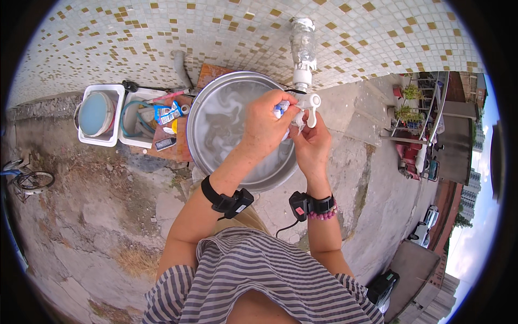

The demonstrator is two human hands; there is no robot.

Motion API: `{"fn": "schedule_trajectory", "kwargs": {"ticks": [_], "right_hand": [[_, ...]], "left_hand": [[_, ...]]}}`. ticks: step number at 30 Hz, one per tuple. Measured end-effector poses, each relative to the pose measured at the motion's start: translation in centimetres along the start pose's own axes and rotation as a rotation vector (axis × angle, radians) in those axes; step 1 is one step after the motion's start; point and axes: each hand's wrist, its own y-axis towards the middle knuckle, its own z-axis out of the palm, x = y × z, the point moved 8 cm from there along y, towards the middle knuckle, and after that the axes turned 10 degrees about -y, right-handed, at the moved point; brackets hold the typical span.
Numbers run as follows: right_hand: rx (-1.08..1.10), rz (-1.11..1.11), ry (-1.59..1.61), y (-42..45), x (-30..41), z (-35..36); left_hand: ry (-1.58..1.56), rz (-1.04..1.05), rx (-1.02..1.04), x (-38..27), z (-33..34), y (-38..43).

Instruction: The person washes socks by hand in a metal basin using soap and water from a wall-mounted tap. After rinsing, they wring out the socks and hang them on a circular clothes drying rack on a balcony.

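A white plastic tap (311, 102) juts from the tiled wall over a large round metal basin (251, 187) of cloudy, whitish water. My left hand (263, 123) is at the tap's left side, its fingers pinched on a small crumpled blue-and-white piece (280, 108), perhaps cloth or plastic film. From below, my right hand (313, 148) reaches up to the spout, thumb and fingers closed around a whitish, film-like scrap (298, 120) there. The tap's lever hangs down beside the right fingertips. My fingers hide much of the spout.
Wrapped white pipe (303, 44) feeds the tap. Left of the basin, a wooden board (183, 148) bears a brush (165, 143) and a blue packet (168, 113). Beyond lie a hose (126, 117) in a white tub and a bucket (96, 114) in another. Potted plants (410, 92) stand right.
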Motion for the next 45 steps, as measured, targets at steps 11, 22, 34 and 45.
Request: {"fn": "schedule_trajectory", "kwargs": {"ticks": [11, 22, 34, 45], "right_hand": [[-0.004, -0.086, -0.171, 0.2, 0.1, -0.4], [0.045, 0.018, -0.064, 0.3, -0.1, -0.1], [0.019, 0.032, 0.176, -2.4, -2.2, -2.2], [-0.088, -0.022, 0.564, -1.4, -2.6, -1.0]], "left_hand": [[-0.103, 0.043, -0.035, -1.4, 1.1, 1.3], [-0.041, -0.035, -0.080, 0.8, 0.5, 0.9], [0.113, 0.126, 0.046, -0.2, 1.8, -3.2], [0.292, 0.000, 0.231, -2.4, 0.3, -3.6]]}}
